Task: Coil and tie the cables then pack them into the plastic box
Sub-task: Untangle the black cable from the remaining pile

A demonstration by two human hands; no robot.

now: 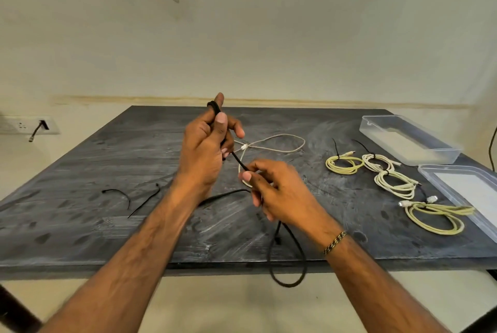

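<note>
1. Tabletop (107,160): plastic box (408,141) at its far right corner.
2. Left hand (204,150): your fingers hold the first turns of the black cable (289,260) above the tabletop's middle.
3. Right hand (274,193): pinches the cable's run.
4. Black cable: light, limp; its slack loop hangs over the near edge, so feed it close to the coil.

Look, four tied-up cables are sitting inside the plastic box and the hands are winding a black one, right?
Not quite. The four tied cables lie on the table beside the plastic box, not inside it, as the head view shows. The left hand and right hand are indeed winding the black cable.
</note>
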